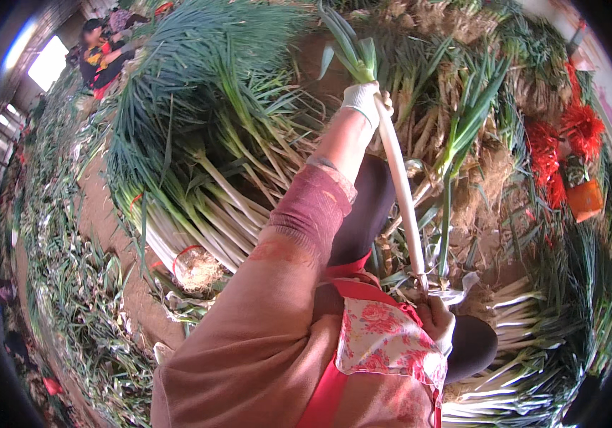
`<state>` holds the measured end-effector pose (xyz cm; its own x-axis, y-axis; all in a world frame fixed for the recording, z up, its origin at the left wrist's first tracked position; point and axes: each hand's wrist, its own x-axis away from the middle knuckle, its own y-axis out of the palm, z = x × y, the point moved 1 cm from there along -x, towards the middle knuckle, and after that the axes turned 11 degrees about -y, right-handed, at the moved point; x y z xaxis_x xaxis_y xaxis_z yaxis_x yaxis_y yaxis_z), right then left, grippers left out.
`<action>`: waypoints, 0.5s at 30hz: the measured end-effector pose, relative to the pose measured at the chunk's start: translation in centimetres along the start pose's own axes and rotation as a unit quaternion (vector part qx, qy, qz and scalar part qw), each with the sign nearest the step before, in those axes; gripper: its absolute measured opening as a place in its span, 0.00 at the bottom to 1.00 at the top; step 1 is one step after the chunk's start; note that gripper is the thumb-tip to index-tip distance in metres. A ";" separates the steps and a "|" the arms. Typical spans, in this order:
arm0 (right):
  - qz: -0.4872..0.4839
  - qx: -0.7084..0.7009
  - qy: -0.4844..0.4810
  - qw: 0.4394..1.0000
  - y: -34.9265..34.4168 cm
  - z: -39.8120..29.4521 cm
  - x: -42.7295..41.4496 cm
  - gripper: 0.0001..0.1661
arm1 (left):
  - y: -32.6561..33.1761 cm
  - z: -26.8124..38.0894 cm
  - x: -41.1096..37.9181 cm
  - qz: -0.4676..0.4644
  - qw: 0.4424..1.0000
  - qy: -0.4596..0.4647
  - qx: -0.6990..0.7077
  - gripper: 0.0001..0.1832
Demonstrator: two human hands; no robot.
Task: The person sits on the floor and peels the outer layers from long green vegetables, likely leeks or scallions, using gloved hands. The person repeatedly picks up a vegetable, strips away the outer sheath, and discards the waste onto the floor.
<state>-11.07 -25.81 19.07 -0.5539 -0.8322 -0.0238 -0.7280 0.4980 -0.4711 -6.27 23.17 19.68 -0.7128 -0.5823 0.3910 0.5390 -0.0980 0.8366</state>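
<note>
My left hand, in a white knit glove, grips a long green onion just below its green leaves. The white stalk slants down toward my lap, roots lowermost. At that lower end my right hand, also gloved, has its fingers closed, seemingly on the root end; the exact hold is partly hidden. A pale strip of peeled skin hangs beside it. Left of my forearm lies a big heap of green onions with clean white stalks. Unpeeled, soil-covered green onions lie ahead and to the right.
A tied bundle with red bands lies at the left. Red plastic ties and an orange box are at the right. More white-stalked onions lie beside my right knee. Leaf scraps litter the ground. Another person sits far left.
</note>
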 end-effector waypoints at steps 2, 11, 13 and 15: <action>0.018 -0.016 -0.045 0.999 0.2 0.7 0.4 0.08 | -0.1 2.5 1.3 0.017 1.000 0.019 -0.011 0.06; -0.060 0.087 -0.183 0.977 0.4 3.1 -1.8 0.11 | -6.3 16.5 9.7 0.077 0.978 0.187 -0.042 0.09; -0.055 0.159 -0.176 0.970 -0.8 2.7 -1.1 0.05 | -9.8 22.1 12.2 0.124 0.961 0.220 -0.114 0.06; -0.001 0.245 -0.113 0.963 -2.4 2.2 -0.5 0.03 | -14.5 28.6 16.7 0.323 0.717 0.255 -0.563 0.10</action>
<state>-8.15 -27.15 18.27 -0.4106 -0.8921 -0.1886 -0.4190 0.3683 -0.8299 -38.81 37.95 25.00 -0.0497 -0.9908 0.1258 0.9080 -0.0973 -0.4076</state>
